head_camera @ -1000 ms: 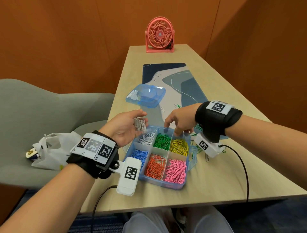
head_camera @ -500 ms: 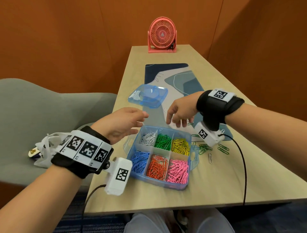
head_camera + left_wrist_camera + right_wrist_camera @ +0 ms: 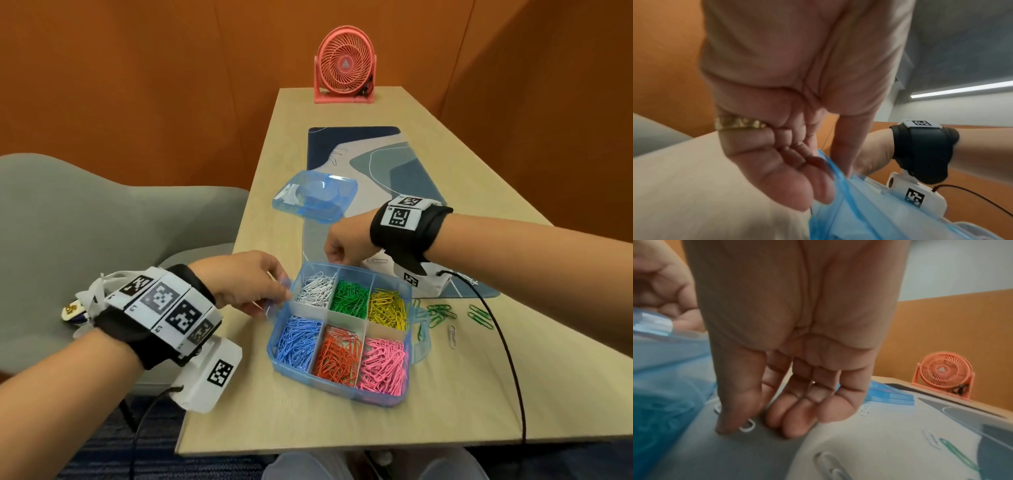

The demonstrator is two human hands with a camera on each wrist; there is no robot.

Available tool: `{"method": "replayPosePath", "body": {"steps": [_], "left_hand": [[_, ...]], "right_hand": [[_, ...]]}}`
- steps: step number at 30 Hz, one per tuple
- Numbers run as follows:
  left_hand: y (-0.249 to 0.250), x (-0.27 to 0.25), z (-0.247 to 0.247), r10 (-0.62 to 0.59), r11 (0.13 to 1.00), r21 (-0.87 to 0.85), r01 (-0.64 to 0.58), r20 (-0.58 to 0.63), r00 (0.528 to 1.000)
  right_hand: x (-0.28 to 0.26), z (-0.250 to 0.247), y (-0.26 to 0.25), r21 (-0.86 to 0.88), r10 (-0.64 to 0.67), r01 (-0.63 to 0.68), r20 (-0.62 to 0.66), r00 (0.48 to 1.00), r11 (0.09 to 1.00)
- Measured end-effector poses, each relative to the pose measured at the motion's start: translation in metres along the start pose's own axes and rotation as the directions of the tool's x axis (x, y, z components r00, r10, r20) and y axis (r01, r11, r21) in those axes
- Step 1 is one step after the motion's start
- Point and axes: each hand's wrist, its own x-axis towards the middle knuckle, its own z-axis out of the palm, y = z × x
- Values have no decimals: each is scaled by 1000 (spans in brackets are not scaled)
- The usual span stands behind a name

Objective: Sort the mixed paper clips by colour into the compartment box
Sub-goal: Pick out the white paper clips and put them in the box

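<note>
Left hand [image 3: 777, 162] pinches box handle [image 3: 830, 175], wrist-view only.

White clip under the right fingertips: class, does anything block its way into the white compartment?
Nothing visible does. The right hand touches the white clip on the mat, just behind the open box. Its lid lies apart, and the white compartment is nearest.

A person's left hand [image 3: 246, 284] grips the side tab of a blue compartment box [image 3: 337, 387] on a wooden counter [image 3: 462, 404], its 6 sections filled with white, green, yellow, blue, orange and pink paper clips. The right hand [image 3: 346, 243] reaches down behind the box's far edge onto a patterned mat [image 3: 387, 164]. Loose green clips [image 3: 442, 313] lie just right of the box; its lid [image 3: 315, 198] rests beyond, and a pink fan [image 3: 344, 65] stands at the far end.
</note>
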Motion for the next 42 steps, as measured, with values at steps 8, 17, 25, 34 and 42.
{"method": "replayPosePath", "body": {"steps": [8,17,25,34,42], "left_hand": [[0,4,2,-7,997,-76,10,38,999],[2,16,-7,-6,1000,18,9,-134,991],[4,28,-15,-31,999,8,34,-206,978],[13,31,-10,-42,999,-39,36,-157,987],[20,30,0,-5,995,-95,-8,-141,990]], "right_hand": [[-24,-28,2,230,93,-63,-122,988,971],[-49,-34,14,316,156,-99,-160,975,944],[-43,22,46,167,264,-246,-93,960,955],[-67,-4,53,464,329,-157,-318,889,872],[-44,-23,12,449,153,-9,-286,946,893]]}}
